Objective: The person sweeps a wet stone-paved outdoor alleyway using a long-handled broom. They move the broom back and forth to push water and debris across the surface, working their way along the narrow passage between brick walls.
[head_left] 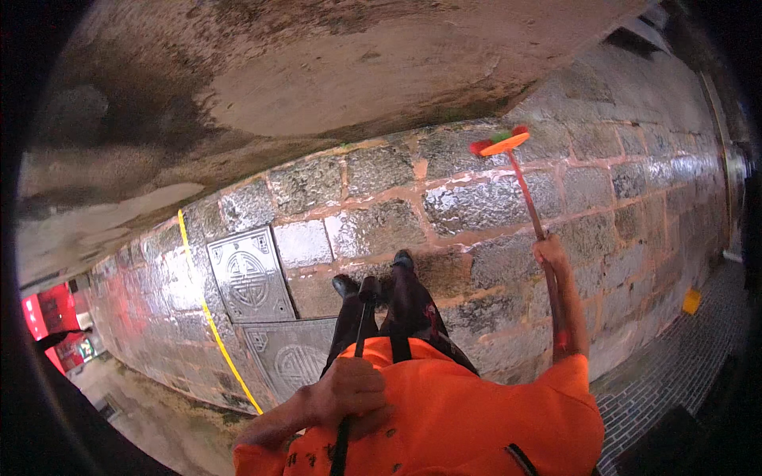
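My right hand [549, 251] is wrapped round the reddish pole of a broom [526, 190], held out to the right. The broom's orange head [505, 144], with red and green bristles, is at the far side of the wet stone paving, slightly blurred. My left hand [353, 390] is closed in front of my orange top, round a dark pole [364, 325]. That pole slants down between my legs to a thick black end near my shoes; its exact kind cannot be made out.
A stained wall [357, 71] runs along the far side. Wet stone paving [381, 226] has two patterned metal covers [251, 274] set in it. A yellow line [213, 317] crosses at left. A small yellow object [691, 301] is at right, beside small brick-like paving [675, 373].
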Available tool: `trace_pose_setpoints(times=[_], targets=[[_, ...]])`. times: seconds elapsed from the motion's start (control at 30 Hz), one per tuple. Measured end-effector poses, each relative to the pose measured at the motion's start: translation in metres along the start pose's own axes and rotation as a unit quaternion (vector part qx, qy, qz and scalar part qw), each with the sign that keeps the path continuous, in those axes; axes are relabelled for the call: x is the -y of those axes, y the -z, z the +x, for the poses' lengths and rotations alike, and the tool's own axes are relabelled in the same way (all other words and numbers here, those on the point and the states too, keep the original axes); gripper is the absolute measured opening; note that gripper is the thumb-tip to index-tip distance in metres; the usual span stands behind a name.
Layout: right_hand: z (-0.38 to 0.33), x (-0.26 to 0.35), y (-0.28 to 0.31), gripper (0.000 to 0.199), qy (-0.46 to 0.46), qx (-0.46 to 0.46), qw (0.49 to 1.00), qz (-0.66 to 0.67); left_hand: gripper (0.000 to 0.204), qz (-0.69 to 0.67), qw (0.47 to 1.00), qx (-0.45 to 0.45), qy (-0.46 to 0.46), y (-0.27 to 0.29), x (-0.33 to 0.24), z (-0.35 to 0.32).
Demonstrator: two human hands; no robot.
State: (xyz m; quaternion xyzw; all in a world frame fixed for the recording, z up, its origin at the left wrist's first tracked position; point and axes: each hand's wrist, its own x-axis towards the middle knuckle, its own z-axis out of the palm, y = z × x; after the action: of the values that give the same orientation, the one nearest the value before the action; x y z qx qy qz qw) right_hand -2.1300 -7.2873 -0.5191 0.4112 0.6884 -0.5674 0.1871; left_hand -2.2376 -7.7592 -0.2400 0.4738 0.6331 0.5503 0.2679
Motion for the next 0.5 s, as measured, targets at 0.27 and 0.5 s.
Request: trace_pose_setpoints(times=[0.27,0.5], targets=[[-0.08,0.013,-0.101,0.014,-0.098,0.115,0.984,-0.091,0.026,-0.013,0.999,-0.005,-0.036,-0.004,0.007,-0.002],[-0.08,-0.02,-0.193,0.015,-0.128,0.279,0.951,-0.049,0.022,0.015,0.999,-0.004,-0.031,0.002,0.002,0.001]])
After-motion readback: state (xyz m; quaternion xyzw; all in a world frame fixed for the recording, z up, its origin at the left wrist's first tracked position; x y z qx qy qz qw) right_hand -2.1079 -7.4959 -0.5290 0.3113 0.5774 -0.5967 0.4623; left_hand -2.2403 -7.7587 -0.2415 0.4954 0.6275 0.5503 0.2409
